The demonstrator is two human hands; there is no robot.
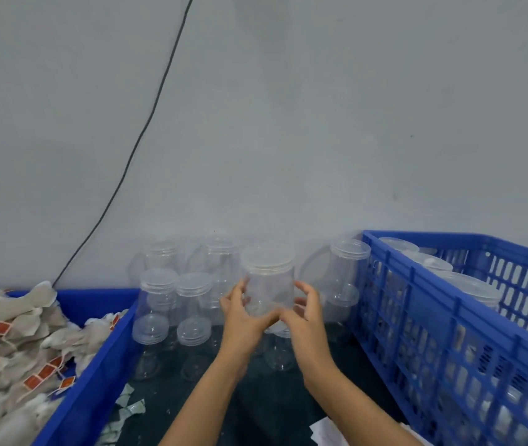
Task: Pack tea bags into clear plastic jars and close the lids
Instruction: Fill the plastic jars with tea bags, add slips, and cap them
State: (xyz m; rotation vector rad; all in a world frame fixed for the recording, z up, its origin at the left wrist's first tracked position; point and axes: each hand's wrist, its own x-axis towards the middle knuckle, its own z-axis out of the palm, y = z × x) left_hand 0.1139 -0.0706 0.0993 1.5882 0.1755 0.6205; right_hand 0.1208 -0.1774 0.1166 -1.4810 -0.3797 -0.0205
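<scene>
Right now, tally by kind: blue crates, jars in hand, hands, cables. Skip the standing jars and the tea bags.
Blue crates: 2, solid-walled crate and slotted crate
Held clear jar, lid on: 1
Hands gripping it: 2, left hand and right hand
Hanging black cable: 1
Total: 6

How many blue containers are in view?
2: a solid-walled blue bin at the left, heaped with tea bags, and a slotted blue crate at the right, holding lidded jars. Others may lie beyond the picture's edges.

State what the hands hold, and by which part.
Both the left hand and right hand grip one empty clear lidded jar by its lower body.
</scene>
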